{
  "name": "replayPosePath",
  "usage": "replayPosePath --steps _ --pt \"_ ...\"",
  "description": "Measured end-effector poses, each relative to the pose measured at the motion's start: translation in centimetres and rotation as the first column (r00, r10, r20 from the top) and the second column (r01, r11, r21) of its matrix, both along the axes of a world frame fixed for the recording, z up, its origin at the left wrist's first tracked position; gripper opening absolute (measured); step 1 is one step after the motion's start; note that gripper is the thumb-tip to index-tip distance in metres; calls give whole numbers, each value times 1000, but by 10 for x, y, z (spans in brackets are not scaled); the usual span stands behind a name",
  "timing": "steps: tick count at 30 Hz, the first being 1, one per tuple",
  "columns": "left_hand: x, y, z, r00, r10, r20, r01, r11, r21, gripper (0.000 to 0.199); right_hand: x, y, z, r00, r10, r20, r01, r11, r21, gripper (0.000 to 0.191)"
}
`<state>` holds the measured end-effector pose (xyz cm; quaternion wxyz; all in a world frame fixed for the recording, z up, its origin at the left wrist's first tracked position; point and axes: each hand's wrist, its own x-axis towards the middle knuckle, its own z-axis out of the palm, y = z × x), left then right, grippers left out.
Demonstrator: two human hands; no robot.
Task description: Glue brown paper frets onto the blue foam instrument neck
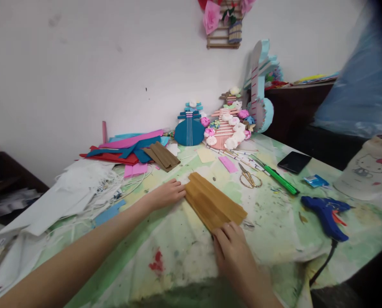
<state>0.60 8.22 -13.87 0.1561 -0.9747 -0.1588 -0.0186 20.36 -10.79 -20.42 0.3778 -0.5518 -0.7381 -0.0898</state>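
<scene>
A folded strip of golden-brown crepe paper (212,201) lies slantwise on the table in front of me. My left hand (171,192) is at its far left corner, the bent fingers closed on the edge. At the near end, my right hand (232,246) holds the paper's lower edge between curled fingers and thumb; the thumb is partly hidden. Right of the paper are gold-handled scissors (249,177) with the blades pointing away, and a small pink paper piece (228,164). A darker brown crepe paper piece (162,156) rests farther back on the left.
Coloured paper (126,147) and white sheets (65,192) are heaped at left. Paper instruments, one a teal lute shape (189,130), stand by the wall. To the right are a green cutter knife (281,179), a phone (294,162), a blue glue gun (326,214) and a jar (367,169).
</scene>
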Motion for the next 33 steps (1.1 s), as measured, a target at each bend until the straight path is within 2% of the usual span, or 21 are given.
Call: replayPosePath --steps 3,5,8,11,15,19,22,26,28,30,31,33 --pt "2 -5 -5 997 71 13 -71 997 -19 17 -4 -5 -6 999 -22 -38 22 1000 -3 19" --pt "8 -12 -12 986 159 41 -158 987 -23 19 -6 -8 -7 999 -23 -49 23 1000 -2 20" --pt "21 -31 -21 943 315 108 -313 949 -32 21 -9 -11 -6 997 -40 -68 40 999 2 20" --pt "30 -53 -23 885 432 177 -427 902 -64 29 -10 -12 -4 994 -86 -61 86 996 -6 19" --pt "36 -74 -19 825 526 207 -506 850 -145 55 -10 -11 -3 994 -97 -54 98 995 16 19" --pt "41 -86 -16 725 672 153 -614 730 -301 69 -10 -12 -5 991 -86 -102 88 996 19 20" --pt "43 -89 -16 671 733 107 -666 661 -346 76 -4 -17 -2 987 -34 -157 32 999 -18 21" --pt "42 -89 -19 666 740 91 -673 650 -354 83 25 -25 13 973 -27 -228 -9 988 -157 20" --pt "42 -88 -22 663 743 91 -679 648 -346 83 53 -28 22 962 -104 -252 64 985 -162 19" --pt "42 -87 -24 654 750 97 -690 644 -329 80 87 -31 29 930 -262 -257 244 965 -101 20" --pt "43 -87 -24 651 752 105 -694 645 -319 79 106 -33 32 894 -374 -249 373 926 -52 20" --pt "44 -86 -24 650 748 134 -696 656 -291 77 142 -37 36 747 -632 -208 644 765 -13 23"
